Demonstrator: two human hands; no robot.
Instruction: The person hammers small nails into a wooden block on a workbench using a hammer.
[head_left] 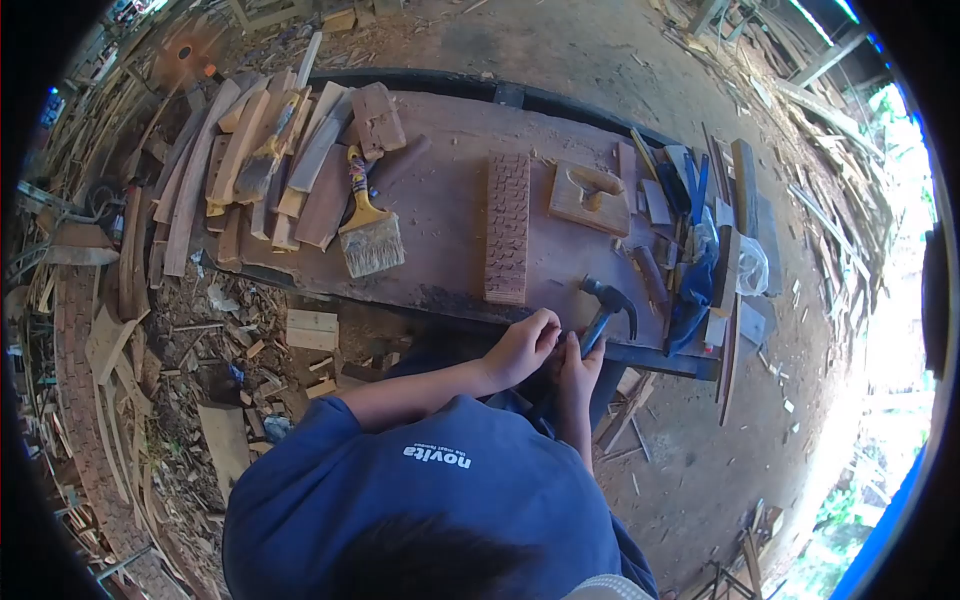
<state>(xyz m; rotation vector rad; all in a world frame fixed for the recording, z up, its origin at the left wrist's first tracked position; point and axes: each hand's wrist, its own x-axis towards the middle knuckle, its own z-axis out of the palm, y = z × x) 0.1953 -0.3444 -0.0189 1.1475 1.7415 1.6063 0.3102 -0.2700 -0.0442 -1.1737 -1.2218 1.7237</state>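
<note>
At the near edge of the bench, my right hand [578, 368] is closed round the handle of a claw hammer [607, 296], whose head points up over the bench top. Just left of it, my left hand [523, 350] has its fingers curled into a pinch; what they hold, if anything, is too small to make out. The two hands are close together. Beyond my left hand lies a long wooden block [508, 225] with rows of carved notches. A wooden piece with a carved hollow [590, 198] rests to its right.
On the bench [450, 215], wood strips [240, 150] are piled at the left beside a wide paintbrush [372, 240]. A blue cloth [690, 305], a plastic bag [752, 266] and tools lie at the right end. Wood scraps [312, 330] cover the ground on the near left.
</note>
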